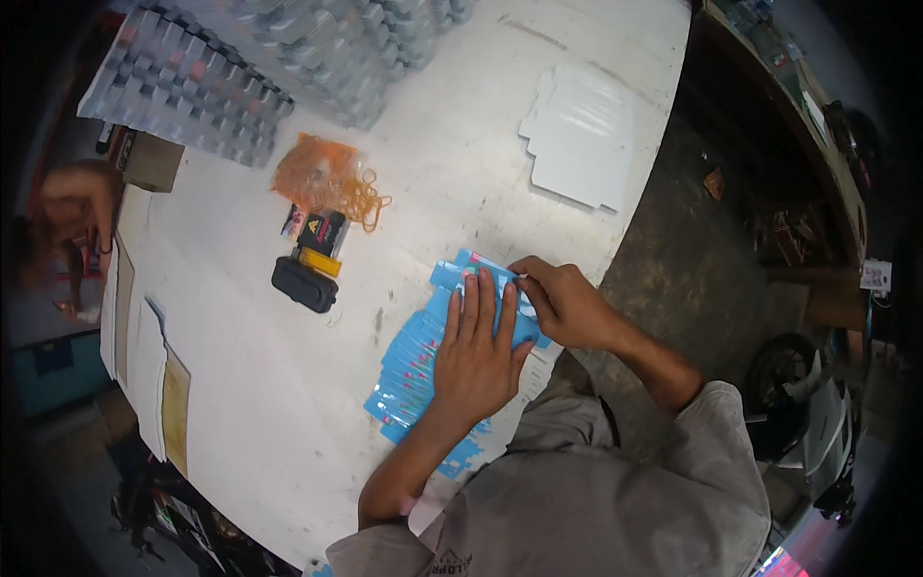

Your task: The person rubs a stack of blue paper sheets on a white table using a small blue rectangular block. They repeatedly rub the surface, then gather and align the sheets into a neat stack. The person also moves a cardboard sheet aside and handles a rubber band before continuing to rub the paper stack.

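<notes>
A fanned-out row of flat blue printed carton blanks (409, 365) lies at the table's near edge, in front of my body. Across the top ones rests my left hand (478, 361), palm down with its fingers stretched out and slightly apart. My right hand (569, 306) is at the far right corner of these blanks. Its thumb and forefinger pinch the edge of a blue carton blank (481, 260); the other fingers are curled in. How many blanks lie between the fingertips is hidden.
The white table (250, 413) carries tall stacks of grey-white cartons (317, 58), a white die-cut stack (582, 139), an orange plastic bag (317, 163), rubber bands (365, 202) and a black case (304, 285). Another person (77, 207) is at far left; a motorcycle (822, 423) stands right.
</notes>
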